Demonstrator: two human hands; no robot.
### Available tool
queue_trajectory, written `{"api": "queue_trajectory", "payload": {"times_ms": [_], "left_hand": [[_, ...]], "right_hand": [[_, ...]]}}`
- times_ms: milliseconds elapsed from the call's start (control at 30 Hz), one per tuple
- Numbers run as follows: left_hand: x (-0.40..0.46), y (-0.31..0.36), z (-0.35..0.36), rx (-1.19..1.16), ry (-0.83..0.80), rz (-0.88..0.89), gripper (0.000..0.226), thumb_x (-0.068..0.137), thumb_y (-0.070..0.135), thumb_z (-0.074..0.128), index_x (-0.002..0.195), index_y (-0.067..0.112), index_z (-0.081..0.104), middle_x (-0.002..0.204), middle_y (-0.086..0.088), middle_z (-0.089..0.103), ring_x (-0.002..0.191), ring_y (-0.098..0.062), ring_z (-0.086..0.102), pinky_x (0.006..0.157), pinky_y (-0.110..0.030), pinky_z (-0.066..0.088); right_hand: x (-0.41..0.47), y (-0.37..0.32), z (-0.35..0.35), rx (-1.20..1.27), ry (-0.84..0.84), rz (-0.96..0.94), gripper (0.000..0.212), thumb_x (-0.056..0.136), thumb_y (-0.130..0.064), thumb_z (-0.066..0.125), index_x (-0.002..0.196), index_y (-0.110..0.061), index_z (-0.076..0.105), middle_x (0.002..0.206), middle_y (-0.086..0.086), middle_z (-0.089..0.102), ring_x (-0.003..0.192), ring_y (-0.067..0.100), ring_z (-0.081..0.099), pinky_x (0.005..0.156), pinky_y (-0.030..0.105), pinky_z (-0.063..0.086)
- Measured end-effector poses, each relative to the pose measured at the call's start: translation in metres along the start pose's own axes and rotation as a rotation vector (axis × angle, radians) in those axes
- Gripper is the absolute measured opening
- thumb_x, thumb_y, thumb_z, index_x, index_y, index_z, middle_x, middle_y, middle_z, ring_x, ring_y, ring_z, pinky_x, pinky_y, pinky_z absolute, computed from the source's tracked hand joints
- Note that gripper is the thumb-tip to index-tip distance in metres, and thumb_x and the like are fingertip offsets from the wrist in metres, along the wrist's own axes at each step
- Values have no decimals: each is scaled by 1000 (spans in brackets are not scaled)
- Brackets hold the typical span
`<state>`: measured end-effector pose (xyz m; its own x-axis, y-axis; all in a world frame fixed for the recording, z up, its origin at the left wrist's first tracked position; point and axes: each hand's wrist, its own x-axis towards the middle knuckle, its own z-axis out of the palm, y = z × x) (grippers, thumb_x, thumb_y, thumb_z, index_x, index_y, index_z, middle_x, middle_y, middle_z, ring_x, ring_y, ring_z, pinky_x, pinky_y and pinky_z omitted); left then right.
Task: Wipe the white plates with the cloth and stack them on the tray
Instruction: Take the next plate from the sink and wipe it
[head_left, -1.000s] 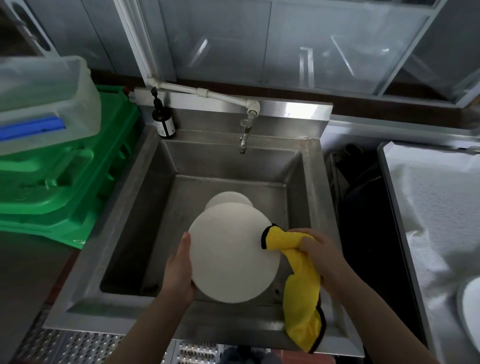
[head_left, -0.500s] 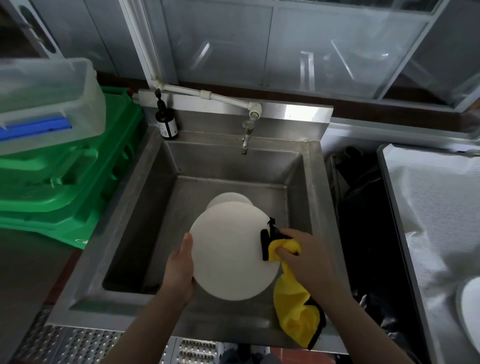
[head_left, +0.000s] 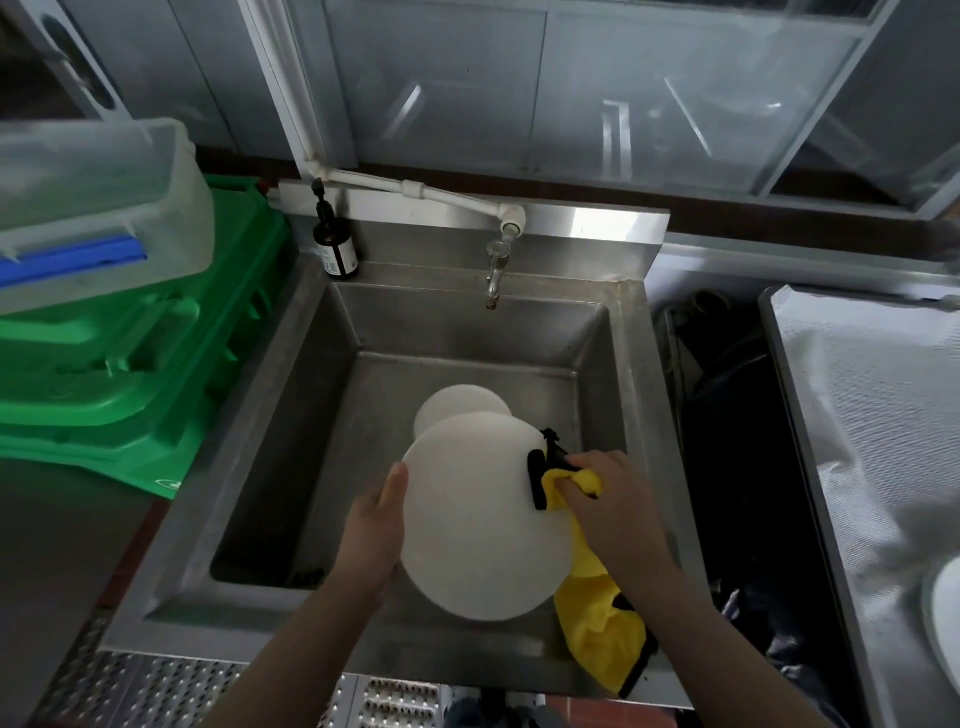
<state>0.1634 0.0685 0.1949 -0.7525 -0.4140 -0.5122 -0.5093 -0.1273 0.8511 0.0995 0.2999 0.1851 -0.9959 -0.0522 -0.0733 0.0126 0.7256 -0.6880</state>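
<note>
A round, flat, matte white plate (head_left: 480, 519) is held over the near half of the stainless steel sink (head_left: 291, 364), tilted toward the camera. The left hand (head_left: 371, 530) grips its left rim, thumb lying along the edge while the fingers are hidden behind it. The right hand (head_left: 610, 506) pinches a soft yellow cloth (head_left: 597, 623) with black trim against the plate's right rim; the cloth's loose end hangs down past the sink's near right corner. A second white plate (head_left: 460, 402) lies on the sink floor, mostly covered by the held one, so only its far arc shows.

The basin is square with smooth, dull metal walls, and the floor is bare to the left of and beyond the plates. A short metal tap (head_left: 493, 275) hangs over the far edge, fed by a white pipe, and a dark pump bottle (head_left: 335, 244) stands at the far left corner.

Left of the sink, ribbed green plastic crates (head_left: 130, 364) are stacked under a clear tub (head_left: 93, 208) that is cut off by the frame. To the right, past a dark gap with unclear contents, a metal tray (head_left: 795, 415) lined with rumpled white cloth carries another plate (head_left: 945, 618), cut off at the right edge
</note>
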Motion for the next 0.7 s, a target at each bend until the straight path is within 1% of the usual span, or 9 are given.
{"api": "queue_trajectory", "payload": {"times_ms": [100,200,300,400,500,533,567,633,700], "left_hand": [[-2,4,2,36,-27,23,38,105,43,40,98,23,72,88,-2,77,86,-24,74,79,-47,61],[-1,5,3,83,-32,28,41,104,43,42,95,20,74,89,-6,77,85,-25,74,83,-53,59],[1,7,2,109,-57,43,48,102,45,44,94,10,74,88,-14,75,86,-33,73,83,-59,57],[2,9,2,131,-57,74,54,102,45,45,94,-2,70,87,-22,72,87,-40,71,82,-58,55],[3,10,4,160,-98,127,58,103,43,42,96,-10,64,86,-30,67,82,-44,68,74,-57,56],[4,9,5,169,-97,139,59,103,43,43,95,-12,63,84,-30,66,75,-41,67,67,-53,54],[5,9,5,176,-87,145,60,102,43,44,92,-13,61,79,-28,65,69,-35,63,63,-45,49],[7,8,7,196,-76,148,59,102,41,46,85,-14,60,70,-18,60,65,-23,56,62,-35,41],[7,7,9,219,-92,148,55,103,40,46,83,-10,62,67,-15,60,63,-19,56,62,-33,39]], "right_hand": [[7,-4,-1,-30,-8,-1,29,90,-34,63,119,-28,63,107,-10,50,89,9,53,73,26,41],[13,-10,-2,-63,-5,-36,30,91,-36,61,119,-27,63,109,-10,50,87,10,54,75,27,45],[19,-18,0,-118,19,-71,28,92,-37,60,117,-27,64,106,-10,50,81,8,52,68,22,41],[22,-27,3,-155,18,-89,28,93,-38,59,118,-27,65,103,-10,50,78,10,51,60,17,34],[23,-38,8,-139,-3,-125,30,94,-38,56,121,-26,64,102,-9,49,79,11,51,63,22,35],[24,-42,10,-140,-1,-146,31,94,-38,57,121,-25,64,102,-9,50,80,12,52,64,23,36],[25,-46,12,-148,-4,-170,31,93,-38,57,120,-25,64,104,-7,52,81,13,54,65,23,37],[25,-52,17,-163,-21,-234,30,93,-37,56,120,-26,64,108,-5,54,87,17,58,68,27,41],[21,-59,23,-170,-35,-316,31,93,-38,55,119,-26,64,110,-4,55,90,18,59,70,30,45]]}}
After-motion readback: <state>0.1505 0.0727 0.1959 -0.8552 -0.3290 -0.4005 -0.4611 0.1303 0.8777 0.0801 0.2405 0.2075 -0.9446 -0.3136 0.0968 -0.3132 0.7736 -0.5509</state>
